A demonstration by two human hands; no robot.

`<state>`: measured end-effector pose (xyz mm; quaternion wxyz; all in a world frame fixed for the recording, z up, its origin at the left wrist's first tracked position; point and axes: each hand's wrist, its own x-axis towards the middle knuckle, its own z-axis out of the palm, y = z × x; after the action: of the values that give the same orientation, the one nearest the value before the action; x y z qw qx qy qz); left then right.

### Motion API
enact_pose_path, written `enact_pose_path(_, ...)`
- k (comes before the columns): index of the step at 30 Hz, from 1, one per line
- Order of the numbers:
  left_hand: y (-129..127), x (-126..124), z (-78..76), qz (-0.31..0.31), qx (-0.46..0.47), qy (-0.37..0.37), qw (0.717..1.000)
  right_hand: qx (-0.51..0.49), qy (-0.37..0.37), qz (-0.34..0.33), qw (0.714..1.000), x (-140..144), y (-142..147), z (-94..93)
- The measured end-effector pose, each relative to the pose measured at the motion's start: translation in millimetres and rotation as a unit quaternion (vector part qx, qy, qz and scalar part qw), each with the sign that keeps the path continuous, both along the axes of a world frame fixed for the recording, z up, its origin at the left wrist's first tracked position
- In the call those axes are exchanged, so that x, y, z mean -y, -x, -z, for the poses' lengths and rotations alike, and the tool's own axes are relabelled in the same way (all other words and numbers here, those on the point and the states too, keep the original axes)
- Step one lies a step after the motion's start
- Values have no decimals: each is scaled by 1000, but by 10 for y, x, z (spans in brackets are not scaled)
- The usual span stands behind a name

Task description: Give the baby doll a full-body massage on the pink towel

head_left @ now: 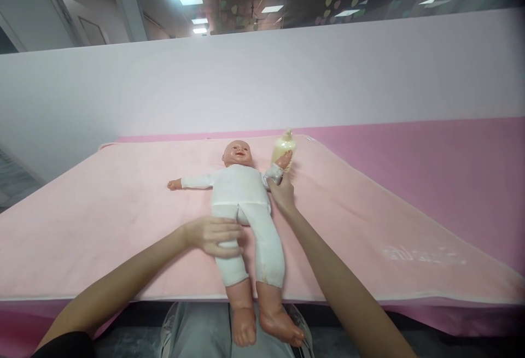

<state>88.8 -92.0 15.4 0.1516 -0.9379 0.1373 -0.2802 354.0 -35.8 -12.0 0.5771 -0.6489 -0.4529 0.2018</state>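
A plastic baby doll in a white cloth one-piece suit (246, 205) lies on its back on a pale pink towel-like mat (123, 210) that covers a pink table (451, 156). Its head points away from the person and its bare feet hang over the near edge of the mat. One doll arm stretches out flat to the left; the other is bent up.

The left hand (213, 236) lies across the doll's thigh, fingers together and curled over the white cloth, pressing it down rather than lifting it. The right hand (282, 194) pinches the cuff of the raised doll arm between thumb and fingers, just below a small cream-yellow plastic bottle (284, 149) that stands upright at the doll's shoulder, touching or nearly touching its little hand.

The step in hand looks like handling the sleeve while the body is steadied. Any further move calls for a firm hold at the thigh and care not to knock the bottle.

The suit looks soft and slightly stained near one ankle.
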Motion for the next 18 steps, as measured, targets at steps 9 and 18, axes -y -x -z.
enact_pose_path(9, 525, -686, 88, -458, 46, 339, 820, 5, -14, 11, 1000, -34, -18, 74)
enact_pose_path(18, 573, -923, 280, -505, 119, 423, 743, 29, 21, -24, 999, -23, -2, 68)
